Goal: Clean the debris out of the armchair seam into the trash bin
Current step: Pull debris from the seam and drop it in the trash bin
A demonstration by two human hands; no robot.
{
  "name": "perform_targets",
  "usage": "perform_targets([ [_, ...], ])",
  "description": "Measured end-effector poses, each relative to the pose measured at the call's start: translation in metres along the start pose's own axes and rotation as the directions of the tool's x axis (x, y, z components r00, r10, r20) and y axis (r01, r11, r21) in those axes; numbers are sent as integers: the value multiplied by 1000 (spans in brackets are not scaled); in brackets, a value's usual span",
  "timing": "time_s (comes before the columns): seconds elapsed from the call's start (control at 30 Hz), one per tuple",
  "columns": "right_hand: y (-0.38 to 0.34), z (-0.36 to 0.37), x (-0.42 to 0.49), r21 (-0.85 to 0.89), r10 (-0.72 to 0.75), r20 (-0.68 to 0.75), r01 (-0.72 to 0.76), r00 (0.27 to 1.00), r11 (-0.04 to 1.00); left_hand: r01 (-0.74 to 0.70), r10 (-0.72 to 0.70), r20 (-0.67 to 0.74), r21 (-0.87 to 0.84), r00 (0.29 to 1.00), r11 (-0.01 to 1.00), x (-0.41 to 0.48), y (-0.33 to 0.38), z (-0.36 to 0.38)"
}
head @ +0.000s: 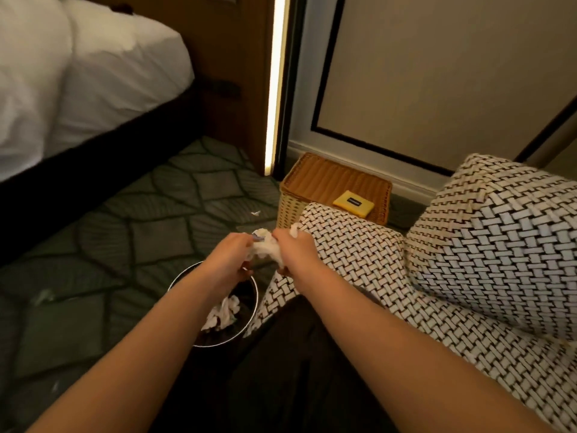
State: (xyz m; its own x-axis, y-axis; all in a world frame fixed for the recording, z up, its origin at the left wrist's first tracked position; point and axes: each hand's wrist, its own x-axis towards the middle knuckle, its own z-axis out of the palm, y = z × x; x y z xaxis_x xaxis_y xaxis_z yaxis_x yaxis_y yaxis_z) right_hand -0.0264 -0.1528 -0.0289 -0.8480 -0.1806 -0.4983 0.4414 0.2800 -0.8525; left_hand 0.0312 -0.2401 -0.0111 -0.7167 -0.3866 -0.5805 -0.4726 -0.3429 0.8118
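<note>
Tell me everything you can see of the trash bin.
The trash bin is a round, open-topped can with a shiny metal-looking rim and a dark inside. It stands upright on the patterned carpet, close beside the front corner of the armchair. Crumpled white paper lies inside. The left hand, gripping a white wad, and forearm cross above its rim; whether they touch it cannot be told.

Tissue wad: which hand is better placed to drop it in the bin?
Left. The left hand hangs over the trash bin; the right hand sits past its rim, by the armchair. Both grip the tissue wad.
</note>
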Motion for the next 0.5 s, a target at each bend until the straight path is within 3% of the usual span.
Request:
perform_targets([
  [0.07, 13, 21, 15, -87, 54, 33, -51, 998, 995, 26, -28, -37, -52, 999, 998, 18, -16, -26],
  [0.17, 30, 50, 36, -158, 132, 106, -115, 986, 981, 141, -157, -40, -265, 987, 954, 39, -36, -58],
  [0.27, 46, 73, 58, -210, 192, 121, -164, 974, 964, 145, -155, -117, -86, 981, 986, 60, -52, -75],
  [0.5, 78, 110, 101, -242, 317, 90, -288, 944, 926, 244, -235, -207, 17, 950, 970, 114, -57, -84],
])
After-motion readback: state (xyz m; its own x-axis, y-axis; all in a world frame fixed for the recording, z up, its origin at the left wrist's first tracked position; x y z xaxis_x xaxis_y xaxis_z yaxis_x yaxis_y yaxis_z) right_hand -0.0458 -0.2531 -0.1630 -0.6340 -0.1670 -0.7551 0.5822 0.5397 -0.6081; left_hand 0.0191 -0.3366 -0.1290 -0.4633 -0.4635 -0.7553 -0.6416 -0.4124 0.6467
